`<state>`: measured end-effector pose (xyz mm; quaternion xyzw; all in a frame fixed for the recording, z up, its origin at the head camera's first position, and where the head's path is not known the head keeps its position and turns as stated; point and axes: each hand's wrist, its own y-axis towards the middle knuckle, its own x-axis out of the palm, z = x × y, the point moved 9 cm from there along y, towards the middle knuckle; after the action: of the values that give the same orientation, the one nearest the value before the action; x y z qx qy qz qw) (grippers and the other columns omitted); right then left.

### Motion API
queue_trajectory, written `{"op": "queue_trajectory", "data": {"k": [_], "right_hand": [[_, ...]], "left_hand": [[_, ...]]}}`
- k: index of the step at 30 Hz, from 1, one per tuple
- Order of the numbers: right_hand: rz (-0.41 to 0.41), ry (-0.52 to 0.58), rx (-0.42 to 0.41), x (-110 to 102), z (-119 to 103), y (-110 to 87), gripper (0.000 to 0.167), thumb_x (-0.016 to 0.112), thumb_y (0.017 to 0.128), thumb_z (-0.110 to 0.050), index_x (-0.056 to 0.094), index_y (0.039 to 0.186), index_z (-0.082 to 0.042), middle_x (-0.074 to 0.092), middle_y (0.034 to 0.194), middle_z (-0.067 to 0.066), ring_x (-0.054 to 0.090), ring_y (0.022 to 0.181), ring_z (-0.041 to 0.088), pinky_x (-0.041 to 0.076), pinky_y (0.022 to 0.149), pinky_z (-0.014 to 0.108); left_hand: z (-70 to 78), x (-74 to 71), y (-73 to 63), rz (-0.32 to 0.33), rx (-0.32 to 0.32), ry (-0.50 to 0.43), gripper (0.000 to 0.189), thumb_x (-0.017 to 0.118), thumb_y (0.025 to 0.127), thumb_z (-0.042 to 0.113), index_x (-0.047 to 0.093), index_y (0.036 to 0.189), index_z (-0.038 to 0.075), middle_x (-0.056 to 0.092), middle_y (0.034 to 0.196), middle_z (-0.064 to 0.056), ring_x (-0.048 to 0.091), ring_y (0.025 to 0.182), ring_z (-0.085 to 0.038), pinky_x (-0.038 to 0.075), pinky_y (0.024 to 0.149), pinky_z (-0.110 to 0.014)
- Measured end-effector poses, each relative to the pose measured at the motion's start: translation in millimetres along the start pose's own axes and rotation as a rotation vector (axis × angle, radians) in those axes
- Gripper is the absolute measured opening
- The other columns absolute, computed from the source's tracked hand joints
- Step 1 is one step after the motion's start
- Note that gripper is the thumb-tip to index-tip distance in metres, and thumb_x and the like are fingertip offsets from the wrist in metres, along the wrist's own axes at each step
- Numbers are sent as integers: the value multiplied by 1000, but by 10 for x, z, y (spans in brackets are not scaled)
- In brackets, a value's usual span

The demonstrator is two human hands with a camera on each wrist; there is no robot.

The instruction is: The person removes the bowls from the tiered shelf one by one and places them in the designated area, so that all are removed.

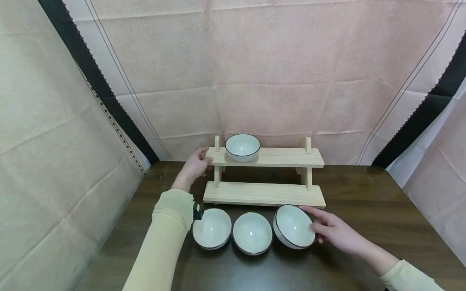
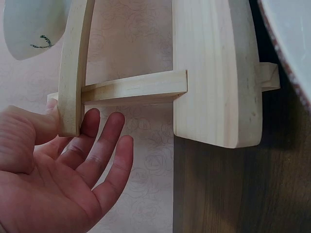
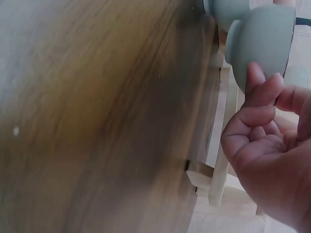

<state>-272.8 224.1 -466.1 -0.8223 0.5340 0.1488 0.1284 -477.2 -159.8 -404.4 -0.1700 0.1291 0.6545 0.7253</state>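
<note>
A two-tier wooden shelf point(image 1: 263, 193) stands on the table, with one white dark-rimmed bowl point(image 1: 242, 145) at the left of its upper board. My left hand point(image 1: 195, 165) grips that board's left end; in the left wrist view the thumb is on one face and fingers point(image 2: 80, 148) are behind the other. In front of the shelf are a left bowl point(image 1: 212, 228), a middle bowl point(image 1: 253, 233) and a right bowl point(image 1: 294, 226). My right hand point(image 1: 336, 231) holds the right bowl by its right side, and it tilts. The right wrist view shows fingers against its pale outer wall point(image 3: 265, 41).
The dark brown wooden table point(image 1: 364, 202) reaches back to a pale pink cloth point(image 1: 273, 72) hung behind the shelf. More cloth hangs at the left point(image 1: 54, 161) and right sides. A dark item point(image 1: 198, 211) sits at the left wrist, just over the left bowl.
</note>
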Motion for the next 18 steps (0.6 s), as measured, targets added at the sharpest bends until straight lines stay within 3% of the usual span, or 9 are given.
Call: {"op": "queue_trajectory", "data": {"k": [7,18], "right_hand": [[-67,-29,-41,-2,-11,-48,55,62,107,-7,45,159,1,60,75,3,61,65,18,55,63,32],[-185,-64,-100,91,-37,-83,53,59,108,-5,45,159,3,62,76,-1,64,66,17,55,63,31]], "left_hand": [[4,5,0,4,4,-11,57,52,114,19,34,168,15,57,143,-21,65,122,-42,51,102,-62],[1,9,-2,4,-1,-8,57,52,114,20,34,168,16,57,144,-22,66,118,-38,50,104,-63]]}}
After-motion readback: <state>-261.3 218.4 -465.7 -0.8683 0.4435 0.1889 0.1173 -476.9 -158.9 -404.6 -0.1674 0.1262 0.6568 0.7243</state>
